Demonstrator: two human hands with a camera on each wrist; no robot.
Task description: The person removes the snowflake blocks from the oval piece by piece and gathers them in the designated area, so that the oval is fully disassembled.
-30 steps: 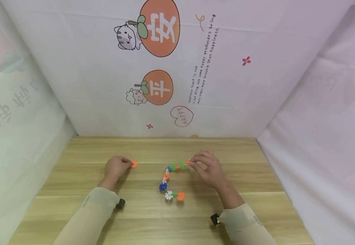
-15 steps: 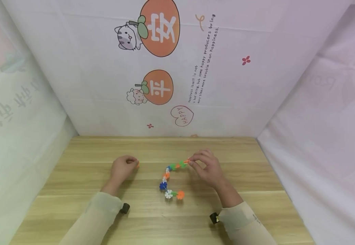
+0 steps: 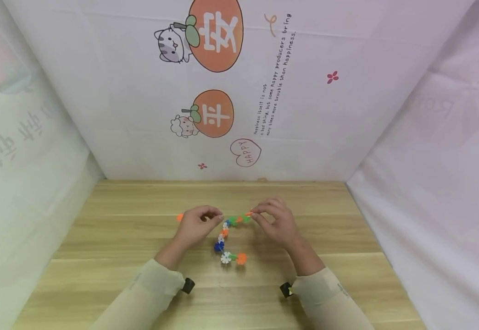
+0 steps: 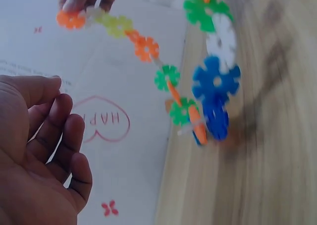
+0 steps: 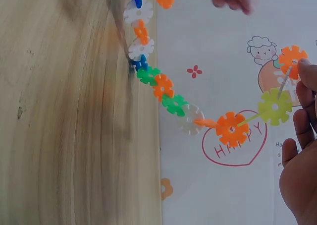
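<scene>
A chain of flower-shaped plastic discs in orange, green, blue and white curves in a C on the wooden table. Its right end is raised, and there my right hand pinches an orange disc between thumb and fingertips. A yellow disc comes just after it in the chain. My left hand is beside the chain's upper bend, its fingers loosely bent with nothing between thumb and index in the left wrist view. One loose orange disc lies on the table left of that hand, partly hidden by it.
The wooden table ends at a white printed cloth behind, with cloth walls on both sides. A black wrist camera juts from the left sleeve, another black camera from the right.
My left hand has left the loose orange disc it was touching and moved right toward the chain. The right hand still pinches the chain's end, almost unmoved.
</scene>
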